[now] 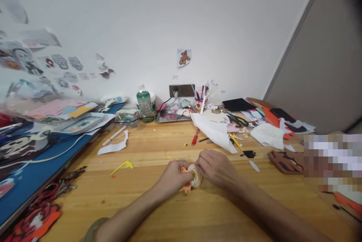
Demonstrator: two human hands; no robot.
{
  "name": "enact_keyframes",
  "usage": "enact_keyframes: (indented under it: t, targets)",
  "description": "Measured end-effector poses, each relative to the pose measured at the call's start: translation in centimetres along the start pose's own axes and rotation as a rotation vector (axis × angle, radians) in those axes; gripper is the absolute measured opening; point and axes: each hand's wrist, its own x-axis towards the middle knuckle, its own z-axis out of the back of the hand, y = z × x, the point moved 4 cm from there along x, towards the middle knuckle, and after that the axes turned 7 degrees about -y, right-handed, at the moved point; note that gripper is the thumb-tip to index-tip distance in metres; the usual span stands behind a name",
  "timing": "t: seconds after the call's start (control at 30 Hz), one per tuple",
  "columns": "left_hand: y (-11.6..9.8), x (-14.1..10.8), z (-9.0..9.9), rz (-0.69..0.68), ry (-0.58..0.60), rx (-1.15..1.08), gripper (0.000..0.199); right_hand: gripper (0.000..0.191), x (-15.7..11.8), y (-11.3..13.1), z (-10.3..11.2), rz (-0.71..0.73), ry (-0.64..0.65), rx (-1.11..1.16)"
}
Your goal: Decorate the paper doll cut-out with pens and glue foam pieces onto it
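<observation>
Left hand (pixel 172 176) pinches a small round orange-and-yellow piece (pixel 196 176), lower centre of frame; right hand (pixel 216 166), fingers curled at its edge, hold unclear. Uneven pull between the 2 could crease or tear it.

Both hands (pixel 194 169) together, fingers curled.

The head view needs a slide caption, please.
Left hand holding a small craft piece, right hand at its edge, above wooden table.
</observation>
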Motion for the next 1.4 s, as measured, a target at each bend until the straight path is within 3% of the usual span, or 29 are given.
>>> enact_keyframes:
  t: [0.2, 0.5, 0.83, 1.03, 1.23, 1.4]
  targets:
    - [0.6, 0.4, 0.2, 0.034, -0.028, -0.048, 0.009, 0.022, -0.1, 0.3, -0.5, 0.003, -0.034, -0.054]
    - [0.7, 0.7, 0.1, 0.059, -0.016, -0.16, 0.013, 0.02, 0.3, -0.2, -0.1, -0.054, -0.154, 0.059]
    - [0.9, 0.9, 0.5, 0.072, -0.03, -0.279, 0.017, 0.015, 0.1, -1.9, 1.2, -0.256, -0.272, 0.241]
    - [1.0, 1.0, 0.5, 0.04, -0.045, -0.265, 0.016, 0.024, -0.1, -2.6, 1.5, -0.375, -0.216, 0.306]
    - [0.3, 0.5, 0.7, -0.059, -0.071, -0.097, 0.008, 0.013, 0.4, -1.2, 1.1, -0.312, -0.157, 0.474]
    - [-1.0, -0.2, 0.8, -0.177, -0.081, 0.101, 0.013, 0.013, 0.3, -0.6, 0.6, -0.21, -0.062, 0.457]
